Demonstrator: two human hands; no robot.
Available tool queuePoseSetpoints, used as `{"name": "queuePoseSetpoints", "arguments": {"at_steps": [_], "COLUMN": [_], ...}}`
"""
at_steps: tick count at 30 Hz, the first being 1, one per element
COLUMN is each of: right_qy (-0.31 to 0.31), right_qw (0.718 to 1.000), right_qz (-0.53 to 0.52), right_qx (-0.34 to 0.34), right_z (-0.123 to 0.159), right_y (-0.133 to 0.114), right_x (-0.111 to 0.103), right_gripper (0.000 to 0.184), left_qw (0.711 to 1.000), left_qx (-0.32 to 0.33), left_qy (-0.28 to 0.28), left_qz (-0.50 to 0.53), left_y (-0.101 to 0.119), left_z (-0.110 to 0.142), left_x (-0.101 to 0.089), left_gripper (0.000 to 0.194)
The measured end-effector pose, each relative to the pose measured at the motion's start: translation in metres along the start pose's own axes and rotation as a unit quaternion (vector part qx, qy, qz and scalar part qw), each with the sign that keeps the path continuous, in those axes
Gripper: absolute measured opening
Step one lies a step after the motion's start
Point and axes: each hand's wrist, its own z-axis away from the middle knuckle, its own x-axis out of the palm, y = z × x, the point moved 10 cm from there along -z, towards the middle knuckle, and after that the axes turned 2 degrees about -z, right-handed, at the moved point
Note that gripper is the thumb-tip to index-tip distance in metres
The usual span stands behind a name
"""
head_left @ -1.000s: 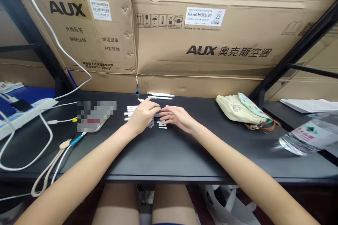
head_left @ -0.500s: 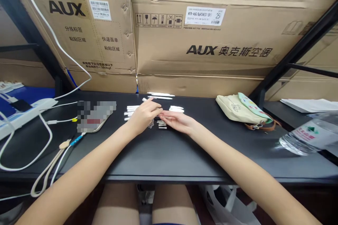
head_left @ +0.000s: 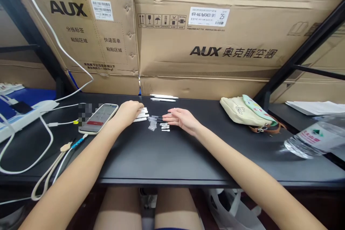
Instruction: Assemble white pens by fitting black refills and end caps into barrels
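Note:
My left hand (head_left: 130, 111) is closed, its curled fingertips on a row of white pen barrels (head_left: 141, 118); the hand covers part of the row. To the right, my right hand (head_left: 183, 120) hovers low with its fingers stretched out toward the left. Under its fingertips lie several thin pen refills (head_left: 155, 118) with dark ends. Nearer to me are a small heap of clear plastic pieces (head_left: 152, 125) and several short white pieces (head_left: 165, 127). Several whole white pens (head_left: 163, 97) lie at the back against the cardboard.
On the left are a phone (head_left: 99, 118) on a cable, a strap (head_left: 44, 179) and a white power strip (head_left: 29, 118). A cream pouch (head_left: 237, 111) and a clear water bottle (head_left: 312, 142) stand on the right. Cardboard (head_left: 167, 61) walls the black desk's back (head_left: 172, 158).
My left hand has moved left, away from my right hand, to the barrels. My right hand has shifted slightly right, covering white parts that showed there. The refills and clear pieces are now uncovered.

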Motion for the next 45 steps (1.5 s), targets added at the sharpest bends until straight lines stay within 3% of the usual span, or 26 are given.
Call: {"name": "queuePoseSetpoints", "arguments": {"at_steps": [6,9,12,17,21,26,29,32,38,42,45], "right_qy": [0.053,0.056,0.027,-0.048,-0.047,-0.046,-0.059,-0.055,-0.013,0.065,0.093], "right_qw": [0.995,0.993,0.993,0.988,0.968,0.883,0.855,0.849,0.864,0.880,0.863], "right_qz": [0.075,0.078,0.081,0.115,0.208,0.403,0.442,0.451,0.427,0.385,0.408], "right_qx": [-0.044,-0.073,-0.085,-0.093,-0.133,-0.236,-0.265,-0.268,-0.266,-0.270,-0.282], "right_z": [0.002,0.001,0.000,0.001,0.002,0.011,0.014,0.014,0.014,0.000,-0.024], "right_y": [-0.012,-0.017,-0.015,-0.008,-0.014,-0.028,-0.028,-0.028,-0.038,-0.052,-0.065], "right_x": [-0.009,-0.010,-0.003,0.014,0.013,0.022,0.029,0.028,0.020,-0.003,-0.016], "right_gripper": [0.027,0.030,0.033,0.035,0.028,0.009,0.010,0.007,0.009,0.013,0.013], "left_qw": [0.999,0.993,0.960,0.921,0.924,0.939,0.945,0.945,0.947,0.949,0.946], "left_qx": [-0.016,0.007,0.039,0.077,0.068,0.064,0.063,0.071,0.073,0.039,0.013], "left_qy": [-0.028,0.047,0.123,0.045,0.003,-0.053,-0.060,-0.073,-0.069,-0.015,0.034], "left_qz": [0.018,0.103,0.247,0.379,0.376,0.333,0.314,0.310,0.304,0.312,0.323], "left_y": [0.000,0.011,0.030,0.061,0.054,0.044,0.043,0.044,0.044,0.033,0.024], "left_z": [0.002,0.003,0.007,0.009,0.007,0.005,0.004,0.004,0.005,0.005,0.004], "left_x": [0.006,-0.009,-0.025,-0.013,-0.006,0.005,0.011,0.017,0.014,0.006,0.002], "left_gripper": [0.028,0.028,0.030,0.026,0.022,0.017,0.016,0.018,0.020,0.023,0.022]}}
